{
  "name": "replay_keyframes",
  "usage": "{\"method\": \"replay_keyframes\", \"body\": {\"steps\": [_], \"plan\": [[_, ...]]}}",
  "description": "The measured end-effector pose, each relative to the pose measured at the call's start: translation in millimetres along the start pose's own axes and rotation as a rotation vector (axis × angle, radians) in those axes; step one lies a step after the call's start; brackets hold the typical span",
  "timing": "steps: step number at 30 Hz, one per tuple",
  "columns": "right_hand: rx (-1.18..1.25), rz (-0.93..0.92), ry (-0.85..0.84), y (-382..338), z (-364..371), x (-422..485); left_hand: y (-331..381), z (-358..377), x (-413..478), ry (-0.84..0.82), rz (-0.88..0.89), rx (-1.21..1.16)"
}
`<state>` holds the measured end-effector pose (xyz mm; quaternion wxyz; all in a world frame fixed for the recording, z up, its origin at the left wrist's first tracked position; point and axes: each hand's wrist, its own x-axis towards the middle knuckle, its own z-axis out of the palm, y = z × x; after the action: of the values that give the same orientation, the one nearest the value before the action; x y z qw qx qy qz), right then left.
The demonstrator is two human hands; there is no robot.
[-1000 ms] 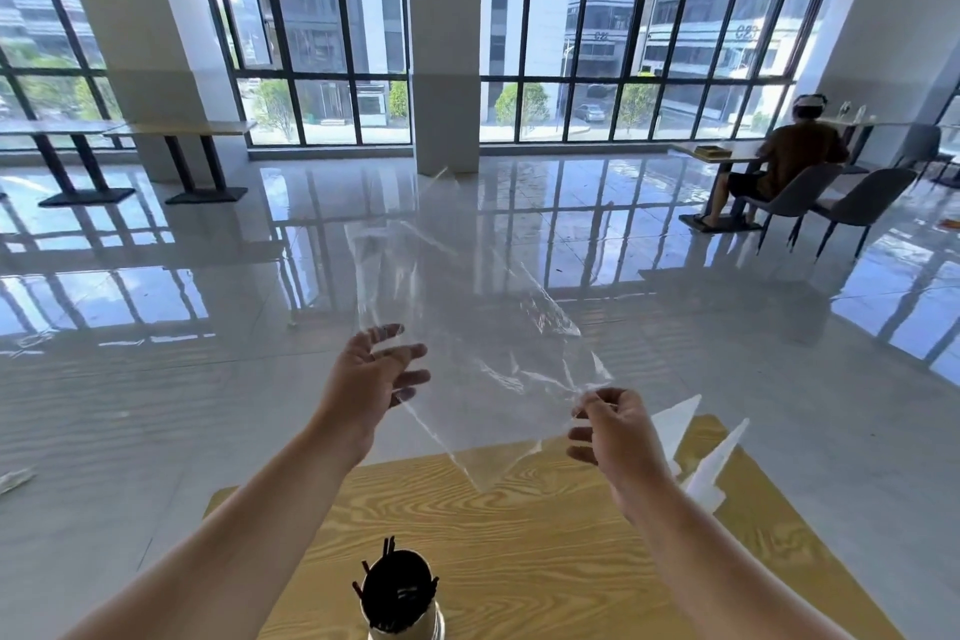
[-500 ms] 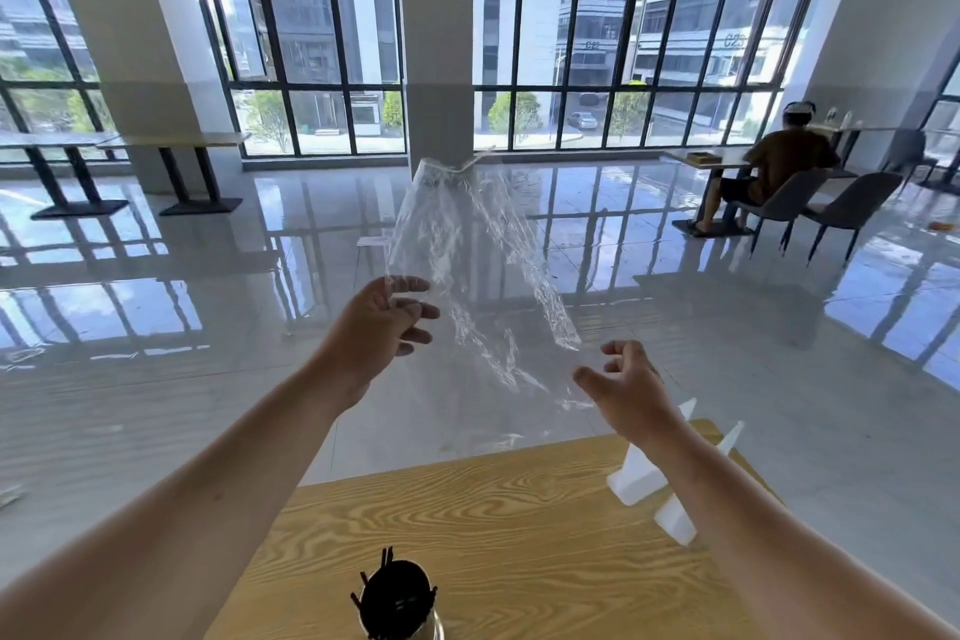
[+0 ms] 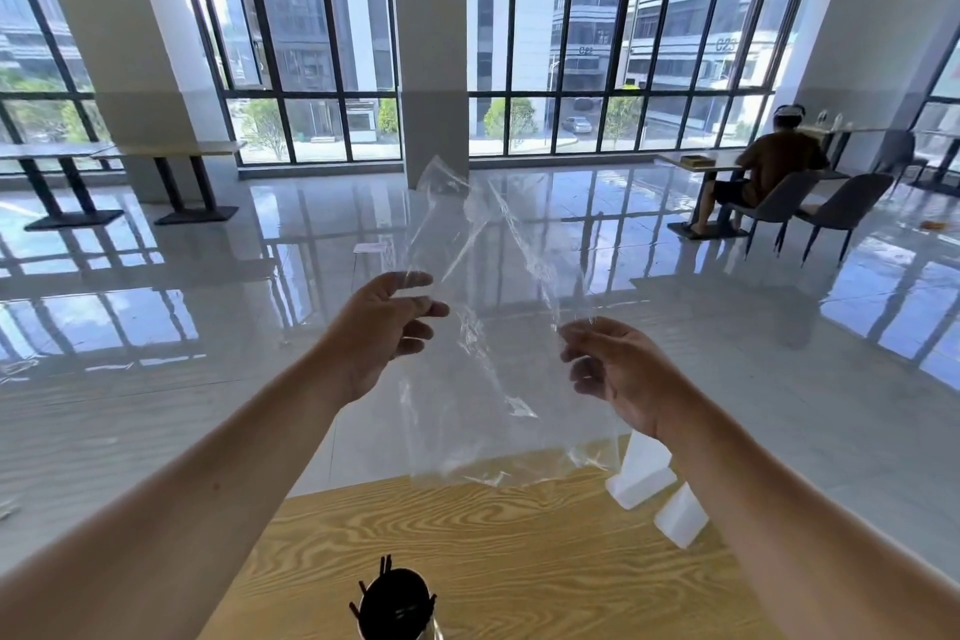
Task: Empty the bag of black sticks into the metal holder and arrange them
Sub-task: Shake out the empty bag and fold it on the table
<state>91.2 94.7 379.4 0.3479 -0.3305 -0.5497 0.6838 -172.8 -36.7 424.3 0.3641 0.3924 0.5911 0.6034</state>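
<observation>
Left hand (image 3: 382,327) and right hand (image 3: 621,374) each pinch the empty clear bag (image 3: 483,379) above the table's (image 3: 545,561) far edge, sticks (image 3: 395,603) filling the near holder (image 3: 434,631).

Daylight from tall black-framed windows (image 3: 571,57) gleams on a glossy floor (image 3: 156,327) beside tables (image 3: 171,150) and grey chairs (image 3: 841,203).

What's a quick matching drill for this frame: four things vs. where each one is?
Things:
1. bag
2. sticks
3. white blocks
4. seated person

Places:
A. bunched at the table's near edge
B. far right of the room, at another table
C. up in the air, clear and empty
D. on the table's far right corner

Pairs: 1-C, 2-A, 3-D, 4-B
</observation>
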Motion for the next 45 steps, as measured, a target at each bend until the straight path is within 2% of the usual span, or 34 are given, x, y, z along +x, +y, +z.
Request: {"method": "replay_keyframes", "body": {"steps": [3, 8, 11, 18, 25, 35, 42, 45], "plan": [[0.041, -0.043, 0.061, 0, 1, -1, -1, 0, 1, 0.074, -0.024, -0.068], [0.102, -0.093, 0.092, -2, -2, -3, -5, -3, -7, -0.087, -0.104, 0.020], [0.048, -0.116, 0.116, -6, -3, -3, -9, -3, -7, -0.063, -0.079, 0.111], [-0.102, -0.155, 0.186, -9, -8, -1, -12, -10, -3, -0.025, -0.070, 0.146], [-0.020, -0.103, 0.178, -9, -18, 0, -17, -18, -4, -0.052, -0.134, 0.007], [-0.012, -0.045, 0.129, -7, -23, -2, -22, -17, -3, -0.055, -0.148, 0.003], [0.081, -0.047, 0.123, -6, -28, -6, -21, -15, -7, -0.117, -0.182, -0.106], [0.094, -0.034, 0.124, -6, -28, -9, -21, -11, -8, -0.090, -0.191, -0.128]]}}
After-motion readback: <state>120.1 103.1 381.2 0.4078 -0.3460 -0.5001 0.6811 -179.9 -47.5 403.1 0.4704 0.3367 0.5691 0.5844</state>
